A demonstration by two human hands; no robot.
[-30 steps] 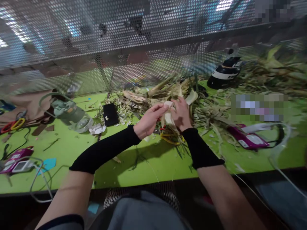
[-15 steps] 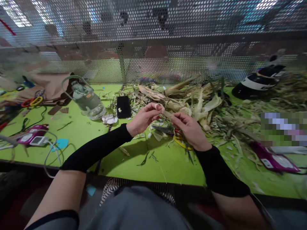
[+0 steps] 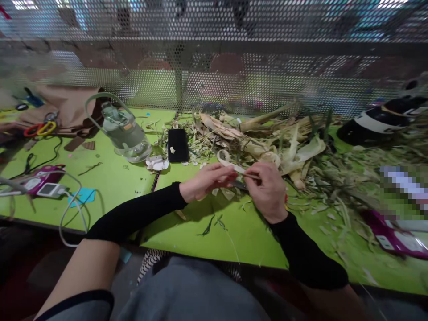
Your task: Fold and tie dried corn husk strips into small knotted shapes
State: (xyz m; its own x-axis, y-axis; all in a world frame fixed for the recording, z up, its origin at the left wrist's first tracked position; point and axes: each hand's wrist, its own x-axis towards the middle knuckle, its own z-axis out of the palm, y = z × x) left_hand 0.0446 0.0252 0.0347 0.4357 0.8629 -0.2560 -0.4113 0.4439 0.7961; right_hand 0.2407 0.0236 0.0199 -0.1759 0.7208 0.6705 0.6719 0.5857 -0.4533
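Note:
A pale, narrow corn husk strip [image 3: 239, 170] stretches between my hands above the table, its free end curled into a loop beyond my left fingertips. My left hand [image 3: 211, 179] has it between thumb and fairly straight fingers. At the strip's other end, my right hand [image 3: 267, 189] pinches it with bent fingers. Scissors [image 3: 239, 184] lie under my hands, their blades partly visible and their handles mostly hidden by my right hand. Just behind is a heap of dry corn husks [image 3: 261, 149] with shredded bits around it.
A black phone [image 3: 178, 146] and a green water bottle [image 3: 125, 133] stand to the left. Farther left are orange-and-yellow scissors [image 3: 40, 129] and a purple device [image 3: 43, 178] with cables. A dark bottle [image 3: 374, 122] leans at the right. Perforated metal mesh [image 3: 207, 84] borders the back.
My right hand has turned over, knuckles up, still on the strip. My left fingers have straightened, and the strip's loop now shows beyond them. The view has shifted slightly.

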